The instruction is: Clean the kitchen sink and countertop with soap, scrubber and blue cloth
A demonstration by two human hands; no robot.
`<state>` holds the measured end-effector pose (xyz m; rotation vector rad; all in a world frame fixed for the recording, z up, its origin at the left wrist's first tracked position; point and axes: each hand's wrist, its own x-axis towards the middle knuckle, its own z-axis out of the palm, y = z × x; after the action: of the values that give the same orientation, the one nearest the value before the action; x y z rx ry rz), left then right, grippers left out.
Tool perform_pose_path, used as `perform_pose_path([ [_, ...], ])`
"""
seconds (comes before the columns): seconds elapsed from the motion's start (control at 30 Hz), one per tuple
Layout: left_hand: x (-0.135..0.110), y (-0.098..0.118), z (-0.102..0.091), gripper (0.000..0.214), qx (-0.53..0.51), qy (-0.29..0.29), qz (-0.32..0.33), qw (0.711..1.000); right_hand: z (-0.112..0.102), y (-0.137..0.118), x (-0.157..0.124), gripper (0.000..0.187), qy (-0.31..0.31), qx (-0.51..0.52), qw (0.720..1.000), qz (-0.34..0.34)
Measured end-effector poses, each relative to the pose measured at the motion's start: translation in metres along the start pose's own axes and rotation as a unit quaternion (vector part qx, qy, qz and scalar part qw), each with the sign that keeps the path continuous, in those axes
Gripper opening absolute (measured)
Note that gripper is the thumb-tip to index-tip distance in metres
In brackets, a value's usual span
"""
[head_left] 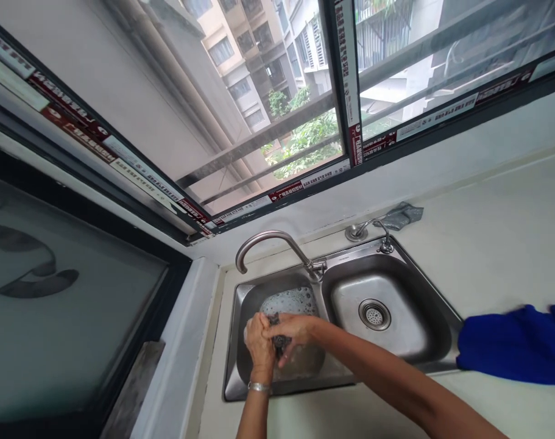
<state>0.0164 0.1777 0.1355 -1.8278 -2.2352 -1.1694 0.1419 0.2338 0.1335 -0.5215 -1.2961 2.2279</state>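
Over at the sink, a person works above the left basin, both hands together; the left hand has its fingers bent and drawn in, pressed against a dark, rough-looking lump; the right hand closes on the same lump from the other side, its thumb lying across the left hand and its fingers reaching underneath; so the lump sits between the two palms, partly hidden, and I cannot tell from here just what it is. A silver bracelet circles the left wrist; beyond the hands, foamy water lies in the basin, under the curved faucet, whose spout points off to the left.

The right basin shows bare metal around its round drain; behind it stand a small pump dispenser on the rim and a crumpled grey piece on the pale counter; a blue cloth lies against the sink's right corner; through the window, green leaves show below some buildings.
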Motion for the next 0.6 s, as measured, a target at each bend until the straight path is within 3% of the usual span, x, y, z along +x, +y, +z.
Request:
perform_pose_path([
  [0.1,0.002,-0.001,-0.008,0.024,-0.035,0.013,-0.032,0.999,0.005,-0.013,-0.001,0.034,-0.004,0.007,0.993,0.117],
  [0.2,0.004,-0.002,-0.021,0.024,-0.086,0.062,-0.112,0.988,0.004,-0.038,0.003,0.017,0.035,0.02,0.993,0.113],
  [0.27,0.002,-0.008,-0.032,0.03,-0.135,0.071,-0.176,0.973,0.003,-0.06,0.006,0.014,0.065,0.022,0.993,0.094],
  [0.33,-0.005,-0.016,-0.043,0.033,-0.205,0.075,-0.255,0.942,0.004,-0.08,0.011,0.016,0.09,0.01,0.992,0.087],
  [0.5,-0.038,-0.031,-0.06,0.034,-0.368,0.064,-0.421,0.826,0.02,-0.106,0.026,0.022,0.14,-0.044,0.988,0.052],
  [0.6,-0.059,-0.033,-0.064,0.039,-0.385,0.04,-0.445,0.807,0.028,-0.107,0.037,0.028,0.164,-0.062,0.983,0.046],
])
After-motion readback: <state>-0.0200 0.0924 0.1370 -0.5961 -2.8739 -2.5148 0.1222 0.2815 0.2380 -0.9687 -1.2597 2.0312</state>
